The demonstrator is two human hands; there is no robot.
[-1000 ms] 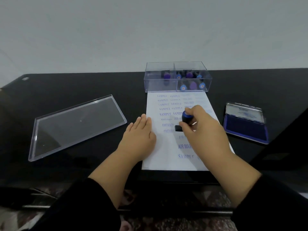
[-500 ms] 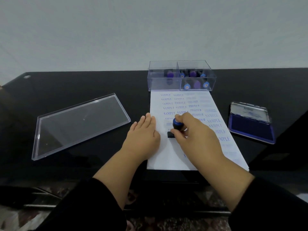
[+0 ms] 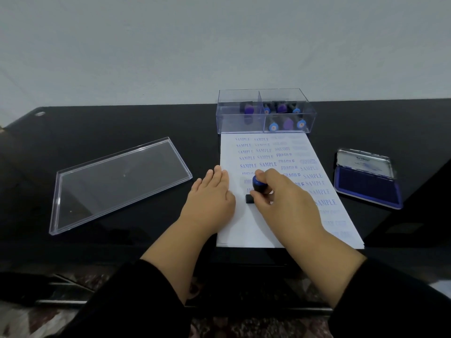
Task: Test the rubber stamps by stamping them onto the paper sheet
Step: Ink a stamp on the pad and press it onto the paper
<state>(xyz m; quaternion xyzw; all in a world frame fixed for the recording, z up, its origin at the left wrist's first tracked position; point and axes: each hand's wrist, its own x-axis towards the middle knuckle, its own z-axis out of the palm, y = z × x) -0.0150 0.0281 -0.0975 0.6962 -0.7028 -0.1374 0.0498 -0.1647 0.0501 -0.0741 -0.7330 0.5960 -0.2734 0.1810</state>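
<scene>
A white paper sheet [image 3: 266, 230] lies on the black table, covered with blue prints such as SAMPLE and FRAGILE. My right hand [image 3: 288, 203] grips a rubber stamp [image 3: 258, 185] with a blue knob and black base, its base down on the left part of the sheet. My left hand [image 3: 212, 198] lies flat with straight fingers on the sheet's left edge. Several more stamps [image 3: 288, 123] with blue and purple knobs sit in a clear plastic box [image 3: 234, 123] just beyond the sheet.
An open blue ink pad [image 3: 368, 189] with its lid raised sits right of the sheet. The box's clear lid [image 3: 117, 184] lies on the left of the black table [image 3: 122, 123]. A pale wall rises behind.
My right hand moved the stamp leftward across the sheet and it now stands pressed near the left column. My left hand kept its place on the sheet's edge.
</scene>
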